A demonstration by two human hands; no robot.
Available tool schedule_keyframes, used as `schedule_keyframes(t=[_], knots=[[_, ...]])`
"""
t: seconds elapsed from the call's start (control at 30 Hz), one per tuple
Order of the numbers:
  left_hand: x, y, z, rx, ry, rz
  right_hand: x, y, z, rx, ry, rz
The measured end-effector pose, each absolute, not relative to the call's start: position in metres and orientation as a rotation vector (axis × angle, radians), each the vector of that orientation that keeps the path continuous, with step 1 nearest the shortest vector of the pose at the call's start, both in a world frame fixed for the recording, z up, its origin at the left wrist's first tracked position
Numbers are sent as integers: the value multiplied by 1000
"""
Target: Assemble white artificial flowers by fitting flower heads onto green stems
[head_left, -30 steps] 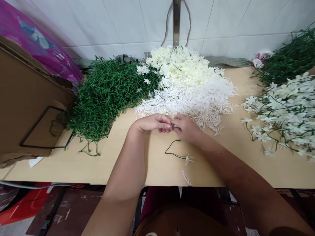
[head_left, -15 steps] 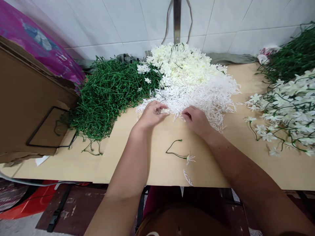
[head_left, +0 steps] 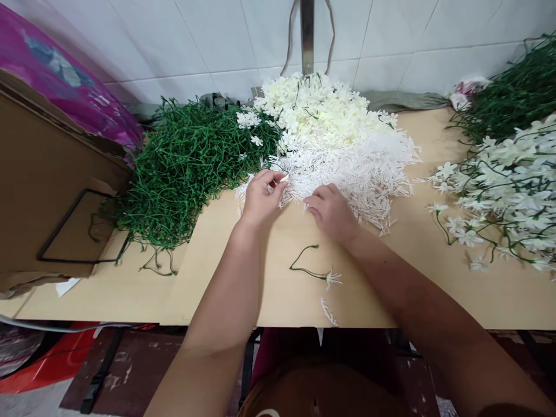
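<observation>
Fingers: left hand (head_left: 259,198) is pinching one small white piece (head_left: 282,179) at the pile's near left edge; right hand (head_left: 330,209) is curling loosely on the pile, can't tell if it's gripping anything.
Near edge: one finished stem (head_left: 313,269) is lying loose on the table (head_left: 217,284).
White stamen pile (head_left: 351,171): sitting mid-table; pieces are looking featherlight, thin, bendy, so probably pinching at the stalk end is best.
Further back: cream blossoms (head_left: 321,110) and green stems (head_left: 186,162) are heaping by the wall.

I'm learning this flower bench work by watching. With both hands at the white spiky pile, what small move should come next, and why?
Probably lift the left hand back toward the bare table with the single white piece pinched in its fingertips. It looks already separated from the white spiky pile, while the right hand rests at the pile's near edge, apparently holding nothing.
</observation>
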State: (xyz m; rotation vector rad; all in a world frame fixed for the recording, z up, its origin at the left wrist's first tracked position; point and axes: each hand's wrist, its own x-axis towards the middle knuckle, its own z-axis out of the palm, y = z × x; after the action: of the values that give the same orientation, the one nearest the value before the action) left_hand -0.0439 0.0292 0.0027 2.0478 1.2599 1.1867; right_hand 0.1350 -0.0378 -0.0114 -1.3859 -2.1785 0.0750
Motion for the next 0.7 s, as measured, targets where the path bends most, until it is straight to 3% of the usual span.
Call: schedule_keyframes(t=[0.27,0.53,0.7], knots=[[-33,31,1,1589,1150,1324,133,-33,-14,-1322,-2005,148],[-17,14,13,1148,950,995,153,-30,-7,-1206,-1224,863],[-9,4,15,1027,876,848,154,-34,7,-1112,-1119,1032]])
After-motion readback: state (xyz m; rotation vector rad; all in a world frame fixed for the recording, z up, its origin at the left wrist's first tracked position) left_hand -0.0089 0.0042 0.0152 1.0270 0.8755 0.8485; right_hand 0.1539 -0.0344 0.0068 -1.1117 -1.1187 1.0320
